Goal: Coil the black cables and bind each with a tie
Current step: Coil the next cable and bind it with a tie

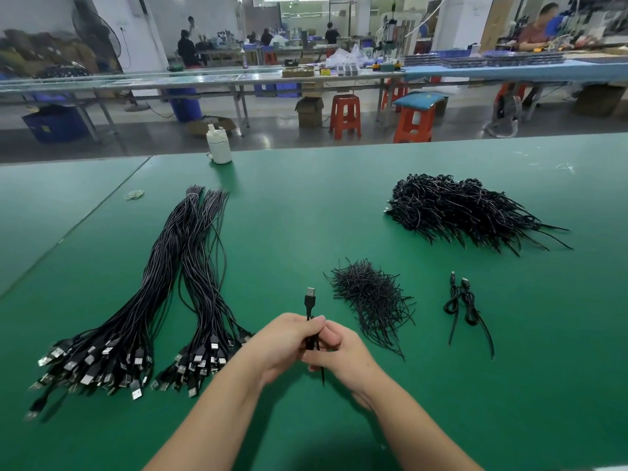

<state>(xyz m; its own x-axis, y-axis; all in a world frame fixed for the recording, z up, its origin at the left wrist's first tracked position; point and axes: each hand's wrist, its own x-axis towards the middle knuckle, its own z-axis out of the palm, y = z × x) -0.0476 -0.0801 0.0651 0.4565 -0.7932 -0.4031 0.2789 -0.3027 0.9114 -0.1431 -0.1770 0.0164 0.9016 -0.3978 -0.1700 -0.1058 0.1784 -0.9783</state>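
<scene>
Both hands (307, 345) together, clamped on coiled cable (310, 302), plug up. Keep coil pinched tight; wrap tie (321, 375) snug at middle, judging by loose tail below.

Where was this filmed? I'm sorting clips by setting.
Most likely a factory assembly floor: a long green workbench with USB cable bundles and a tie pile, more bench rows and red stools behind.

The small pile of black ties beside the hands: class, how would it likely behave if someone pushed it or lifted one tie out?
The pile of ties is probably light and would likely scatter rather than slide as one, since the strands lie loose and crisscrossed. One tie probably bends easily yet holds its shape; several stick out straight. Pulling one may drag neighbours, as they look tangled.
</scene>
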